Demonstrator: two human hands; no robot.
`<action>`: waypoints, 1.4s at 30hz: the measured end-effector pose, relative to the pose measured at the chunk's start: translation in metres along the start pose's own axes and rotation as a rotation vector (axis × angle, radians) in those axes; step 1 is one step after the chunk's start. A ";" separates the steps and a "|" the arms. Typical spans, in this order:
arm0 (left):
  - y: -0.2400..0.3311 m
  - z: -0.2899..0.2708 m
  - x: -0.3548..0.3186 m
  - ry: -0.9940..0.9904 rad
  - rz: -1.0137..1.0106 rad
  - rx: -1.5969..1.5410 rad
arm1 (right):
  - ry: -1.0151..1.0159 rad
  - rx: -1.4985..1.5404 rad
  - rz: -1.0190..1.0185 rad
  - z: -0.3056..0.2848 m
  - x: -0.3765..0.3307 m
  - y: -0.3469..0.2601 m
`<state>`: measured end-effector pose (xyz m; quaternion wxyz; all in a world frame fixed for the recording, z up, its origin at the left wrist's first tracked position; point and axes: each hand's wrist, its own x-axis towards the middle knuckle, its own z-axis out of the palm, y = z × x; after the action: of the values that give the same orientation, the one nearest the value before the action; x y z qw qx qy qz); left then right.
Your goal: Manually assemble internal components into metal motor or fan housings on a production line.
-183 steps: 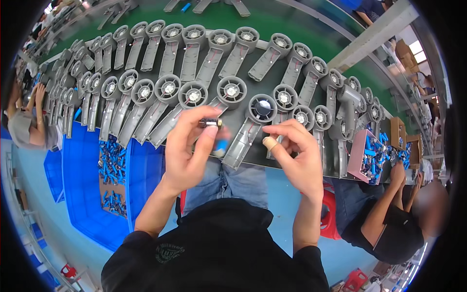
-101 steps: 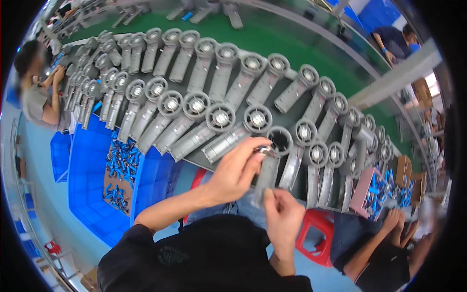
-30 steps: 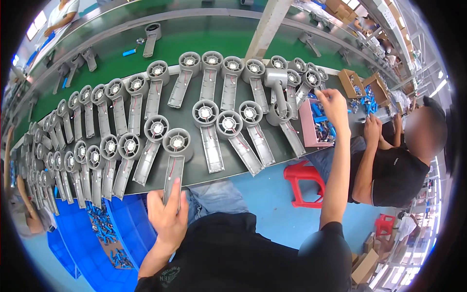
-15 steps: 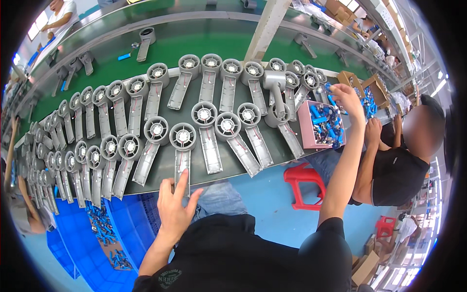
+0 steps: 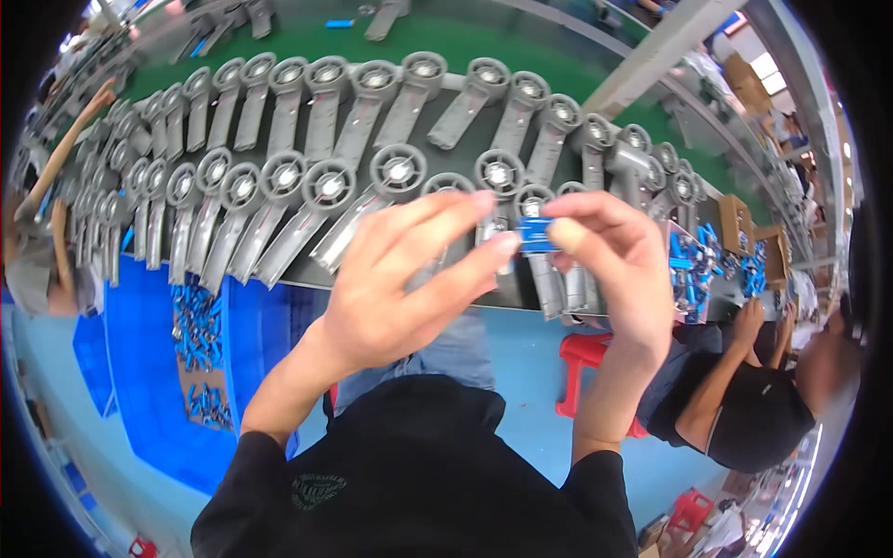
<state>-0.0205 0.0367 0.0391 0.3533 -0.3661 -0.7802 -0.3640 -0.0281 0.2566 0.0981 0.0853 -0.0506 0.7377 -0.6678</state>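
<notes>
A: Room?
B: Workshop, pale blue floor (image 5: 526,372). Long dark surface (image 5: 451,160) carrying grey fan housings (image 5: 329,186) in curved rows. Clock read from mid-view, 12 = away from wearer.
A: Hands?
B: Left hand (image 5: 395,279) near centre toward 9: thumb and fingers spread apart, thumb tip just beside the left end of the blue cylinder (image 5: 535,234). Can't tell if touching. Right hand (image 5: 623,256) at 3: thumb and finger pinched on that cylinder.
A: So the cylinder sits where?
B: Just off centre toward 2, between the two hands, raised in front of the near housings. Some of those are partly hidden by the fingers.
A: Around that?
B: Blue tub (image 5: 144,372) at 8, more blue cylinders inside. Red stool (image 5: 581,349) at 4. Heap of blue parts (image 5: 690,270) at 3, beyond the right hand.
A: Farther?
B: Co-worker in black (image 5: 758,414) at 4, person in grey (image 5: 42,279) at 9. Green strip (image 5: 307,46) behind the housings at 11, pale post (image 5: 665,60) between 1 and 2.
</notes>
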 end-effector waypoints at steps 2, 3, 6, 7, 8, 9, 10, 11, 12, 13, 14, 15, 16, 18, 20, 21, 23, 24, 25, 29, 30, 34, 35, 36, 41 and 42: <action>-0.004 -0.001 -0.012 0.019 0.009 0.022 | -0.158 0.112 0.020 0.028 0.011 0.009; -0.008 -0.004 -0.021 0.028 -0.019 0.020 | -0.183 0.175 0.005 0.039 0.015 0.016; -0.013 -0.023 -0.039 0.001 -0.152 0.043 | -0.172 0.138 0.032 0.049 0.020 0.028; -0.016 -0.025 -0.048 0.019 -0.320 -0.094 | -0.131 -0.001 -0.037 0.049 0.016 0.042; -0.018 -0.026 -0.055 0.039 -0.488 -0.233 | -0.089 -0.141 -0.107 0.049 0.014 0.058; -0.013 -0.019 -0.057 0.188 -0.653 -0.546 | -0.100 -0.320 -0.176 0.049 0.013 0.065; -0.012 -0.021 -0.064 0.192 -0.659 -0.539 | -0.115 -0.404 -0.213 0.051 0.012 0.073; -0.012 -0.025 -0.071 0.113 -0.787 -0.609 | -0.132 -0.488 -0.247 0.055 0.011 0.077; -0.013 -0.029 -0.076 0.028 -0.914 -0.683 | -0.144 -0.572 -0.279 0.060 0.010 0.082; -0.011 -0.028 -0.070 -0.004 -0.974 -0.616 | -0.149 -0.570 -0.276 0.063 0.011 0.087; -0.016 -0.023 -0.072 -0.063 -0.818 -0.395 | -0.129 -0.642 -0.351 0.066 0.013 0.093; -0.016 -0.022 -0.072 -0.130 -0.744 -0.275 | -0.108 -0.713 -0.428 0.068 0.015 0.097; -0.017 -0.021 -0.072 -0.196 -0.667 -0.156 | -0.110 -0.712 -0.428 0.068 0.017 0.101; -0.016 -0.013 -0.071 -0.228 -0.632 -0.099 | -0.087 -0.737 -0.487 0.067 0.021 0.105; -0.017 -0.003 -0.073 -0.260 -0.599 -0.041 | -0.089 -0.733 -0.498 0.067 0.023 0.103; -0.020 0.002 -0.074 -0.268 -0.516 0.030 | -0.083 -0.732 -0.506 0.066 0.024 0.102; -0.024 0.006 -0.074 -0.277 -0.432 0.100 | -0.089 -0.717 -0.498 0.064 0.026 0.102; -0.026 0.007 -0.073 -0.270 -0.396 0.143 | -0.095 -0.703 -0.490 0.063 0.026 0.102; -0.027 0.008 -0.072 -0.262 -0.359 0.186 | -0.094 -0.703 -0.489 0.063 0.026 0.102; -0.019 0.015 -0.065 -0.136 -0.645 -0.044 | 0.011 -0.738 -0.590 0.072 0.025 0.108; -0.017 0.015 -0.063 -0.105 -0.836 -0.226 | 0.061 -0.739 -0.666 0.074 0.025 0.113; -0.023 0.006 -0.058 -0.181 -1.271 -0.701 | 0.138 -0.783 -0.747 0.077 0.026 0.123; -0.023 0.005 -0.062 -0.183 -1.273 -0.698 | 0.138 -0.779 -0.746 0.078 0.025 0.124; -0.024 0.005 -0.066 -0.131 -1.208 -0.706 | 0.152 -0.769 -0.726 0.078 0.026 0.125; -0.018 0.010 -0.070 -0.092 -0.953 -0.413 | 0.157 -0.594 -0.537 0.084 0.025 0.124; -0.020 0.016 -0.076 -0.028 -0.881 -0.412 | 0.177 -0.527 -0.517 0.087 0.025 0.124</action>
<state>-0.0053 0.0169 -0.0370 0.0752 -0.0680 -0.7774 -0.6208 -0.0309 0.1798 -0.0343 -0.1660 -0.1974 0.8516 -0.4564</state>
